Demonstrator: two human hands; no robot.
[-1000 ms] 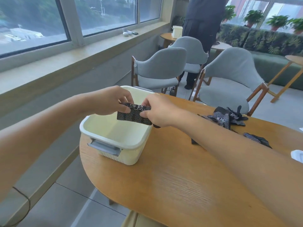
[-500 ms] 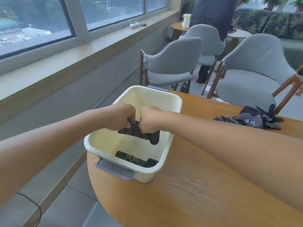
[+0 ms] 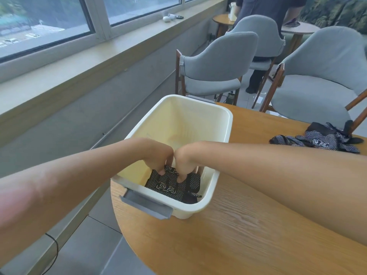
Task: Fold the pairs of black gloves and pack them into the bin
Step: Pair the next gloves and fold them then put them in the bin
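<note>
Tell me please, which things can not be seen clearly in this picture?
- Head view: the bin near wall hides the lower edge of the folded gloves.
- The left hand and right hand cover the gloves' top edge.
- Glove pile: count unclear, tangled.
- Printed glove marking: too small to read.

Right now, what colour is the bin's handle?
Grey, on the cream bin; its handle shows best in the head view.

head-worn view, looking forward and down, close over bin (image 3: pixel 222 124)
</note>
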